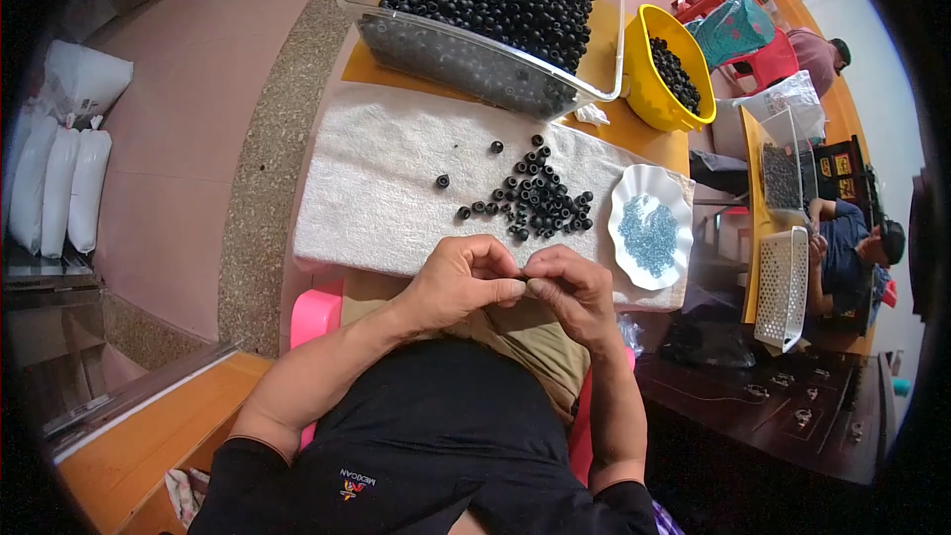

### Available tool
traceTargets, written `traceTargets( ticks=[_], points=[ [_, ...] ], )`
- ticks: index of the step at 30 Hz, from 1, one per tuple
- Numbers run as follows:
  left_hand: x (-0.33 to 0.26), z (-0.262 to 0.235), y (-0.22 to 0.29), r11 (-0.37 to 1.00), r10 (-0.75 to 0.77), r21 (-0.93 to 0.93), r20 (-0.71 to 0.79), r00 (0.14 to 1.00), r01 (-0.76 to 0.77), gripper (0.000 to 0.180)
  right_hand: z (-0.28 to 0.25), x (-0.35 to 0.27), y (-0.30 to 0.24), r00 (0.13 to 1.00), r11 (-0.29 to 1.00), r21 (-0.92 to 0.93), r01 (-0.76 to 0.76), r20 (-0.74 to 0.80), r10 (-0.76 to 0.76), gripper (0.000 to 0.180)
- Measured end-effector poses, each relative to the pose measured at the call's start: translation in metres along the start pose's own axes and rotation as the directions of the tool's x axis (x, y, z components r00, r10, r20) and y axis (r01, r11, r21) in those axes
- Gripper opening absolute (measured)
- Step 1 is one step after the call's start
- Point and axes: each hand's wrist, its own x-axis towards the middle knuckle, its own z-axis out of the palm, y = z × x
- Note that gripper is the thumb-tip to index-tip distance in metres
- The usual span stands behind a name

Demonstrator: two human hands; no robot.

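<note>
My left hand [466, 275] and my right hand [570, 287] meet fingertip to fingertip at the near edge of a white towel [381, 188]. The fingers of both are pinched together on something too small to make out between them. Just beyond my hands lies a loose pile of small black ring-shaped beads [540, 196] on the towel. A white scalloped dish [634, 188] with tiny light-blue pieces [649, 235] sits to the right of the pile.
A clear plastic bin [475, 59] full of black beads stands behind the towel, with a yellow bowl [654, 89] of beads at its right. White sacks [59, 188] lie on the floor at left. Other people [852, 238] sit at tables at right.
</note>
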Motion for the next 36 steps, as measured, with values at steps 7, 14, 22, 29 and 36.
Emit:
traceTargets(
  ticks=[7,14,22,29,36],
  points=[
    [0.0,0.001,-0.003,1.0,0.01,-0.009,-0.01,1.0,-0.01,0.014,0.006,-0.001,0.007,0.993,0.995,-0.035,0.096,-0.062,-0.098,0.012],
    [-0.001,0.002,-0.004,0.999,-0.012,-0.039,-0.003,1.0,0.012,0.013,0.003,-0.003,0.004,0.997,0.998,-0.008,0.07,-0.044,-0.07,0.011],
    [0.001,0.003,0.001,1.0,0.0,-0.031,-0.012,1.0,0.0,0.015,0.008,-0.009,0.016,0.967,0.897,0.428,0.107,-0.253,0.005,0.007],
    [0.0,0.004,-0.002,0.989,0.043,0.139,-0.001,0.999,-0.042,0.014,0.008,-0.012,0.014,0.976,0.88,0.473,0.043,-0.209,0.064,0.009],
    [0.0,0.004,-0.005,0.956,0.097,0.276,0.017,0.995,-0.098,0.017,0.005,-0.012,0.016,0.981,0.963,0.26,0.068,-0.193,-0.017,0.01]
  ],
)
